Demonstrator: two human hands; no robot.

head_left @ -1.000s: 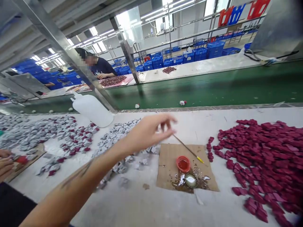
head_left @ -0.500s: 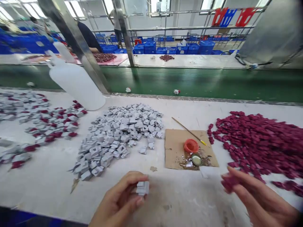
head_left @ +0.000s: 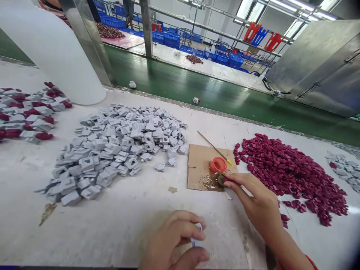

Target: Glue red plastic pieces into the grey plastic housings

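From where I stand, the left hand (head_left: 170,243) is closed on one gray piece (head_left: 196,236), pinched between thumb and fingers, above the near part of the white table (head_left: 118,232). The right hand (head_left: 260,197) grips a small maroon piece (head_left: 225,179) by the fingertips, which cover most of it. That piece is positioned at the right edge of the bottle cap (head_left: 220,180); I cannot tell whether it touches the cap. The cap sits on a wet cardboard sheet (head_left: 195,159), just in front of a red cup (head_left: 218,164). A thin stick (head_left: 213,146) with a yellow tip lies behind the cup, partly on the sheet. Gray pile (head_left: 123,138): left of the sheet. Maroon pile (head_left: 289,168): right of it.
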